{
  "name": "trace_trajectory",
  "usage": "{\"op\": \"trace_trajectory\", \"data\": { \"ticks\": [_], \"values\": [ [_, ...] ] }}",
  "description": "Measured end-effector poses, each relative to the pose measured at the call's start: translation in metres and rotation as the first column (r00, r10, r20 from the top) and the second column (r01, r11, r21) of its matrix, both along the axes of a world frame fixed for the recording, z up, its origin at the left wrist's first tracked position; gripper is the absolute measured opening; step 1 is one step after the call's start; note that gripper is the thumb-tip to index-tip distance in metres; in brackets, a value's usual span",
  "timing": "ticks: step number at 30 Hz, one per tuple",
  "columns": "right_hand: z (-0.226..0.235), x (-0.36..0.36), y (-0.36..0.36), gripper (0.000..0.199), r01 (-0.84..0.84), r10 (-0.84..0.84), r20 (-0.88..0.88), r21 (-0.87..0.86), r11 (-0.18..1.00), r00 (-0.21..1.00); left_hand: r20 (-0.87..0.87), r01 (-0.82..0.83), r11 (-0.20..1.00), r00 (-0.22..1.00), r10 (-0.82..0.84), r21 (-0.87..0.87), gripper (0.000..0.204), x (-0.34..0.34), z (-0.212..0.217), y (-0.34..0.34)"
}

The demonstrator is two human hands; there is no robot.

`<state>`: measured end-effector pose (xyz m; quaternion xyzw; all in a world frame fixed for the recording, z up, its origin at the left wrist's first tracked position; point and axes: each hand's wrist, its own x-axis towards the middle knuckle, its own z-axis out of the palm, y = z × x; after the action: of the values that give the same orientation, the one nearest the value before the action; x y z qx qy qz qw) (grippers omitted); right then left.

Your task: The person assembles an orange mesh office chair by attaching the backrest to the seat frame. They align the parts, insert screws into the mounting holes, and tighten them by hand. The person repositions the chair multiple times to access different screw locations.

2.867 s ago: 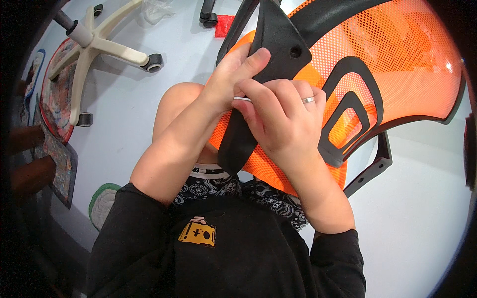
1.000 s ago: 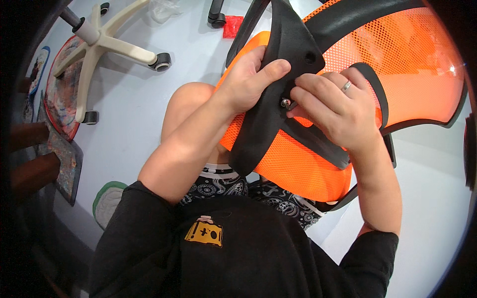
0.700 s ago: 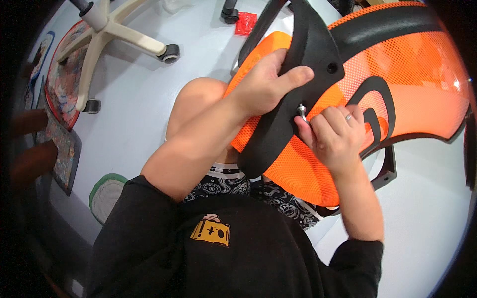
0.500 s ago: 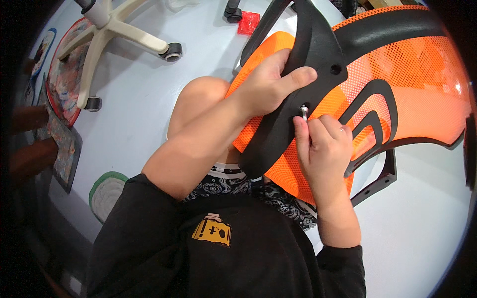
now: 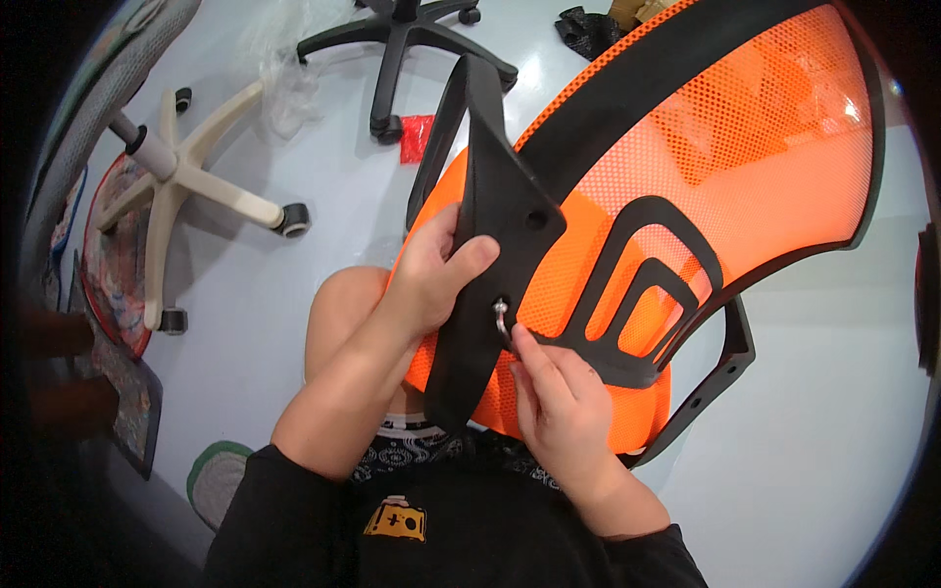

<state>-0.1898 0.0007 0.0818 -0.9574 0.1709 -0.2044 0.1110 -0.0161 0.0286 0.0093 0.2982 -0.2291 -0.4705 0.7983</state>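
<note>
An orange mesh office chair with a black frame lies across my lap, its backrest reaching to the upper right. My left hand is wrapped round the black armrest, thumb on its near face. One bolt hole in the armrest looks dark and vacant; at the lower hole sits a bent silver hex key. Its outer end is pinched in the fingers of my right hand, which partly hide it. How deep the tip sits in the hole cannot be seen.
A white five-star chair base on casters stands at the left, a black chair base at the back. A red packet and clear plastic wrap lie on the floor. The chair's other armrest sticks out at the right.
The view has shifted, so chair and hands appear lower and farther left. My right hand has swung lower relative to the hole, showing more of the key. My left hand keeps its hold.
</note>
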Motion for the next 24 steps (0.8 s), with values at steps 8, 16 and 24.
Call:
{"op": "trace_trajectory", "data": {
  "ticks": [8, 16, 24],
  "values": [
    [-0.004, 0.001, -0.025, 0.035, -0.241, 0.241, -0.009, -0.010, 0.971, 0.971, 0.027, 0.018, 1.000, 0.999, -0.018, -0.019, 0.058, 0.001, -0.003, 0.001],
    [0.007, 0.010, -0.030, 0.029, -0.349, 0.358, -0.143, 0.084, 0.933, 0.923, -0.013, 0.006, 0.999, 1.000, -0.006, -0.035, 0.061, -0.001, -0.004, 0.000],
    [0.012, 0.008, -0.031, 0.025, -0.329, 0.345, -0.157, 0.117, 0.937, 0.926, 0.001, 0.013, 1.000, 1.000, -0.013, -0.005, 0.058, -0.003, -0.002, 0.001]
  ]
}}
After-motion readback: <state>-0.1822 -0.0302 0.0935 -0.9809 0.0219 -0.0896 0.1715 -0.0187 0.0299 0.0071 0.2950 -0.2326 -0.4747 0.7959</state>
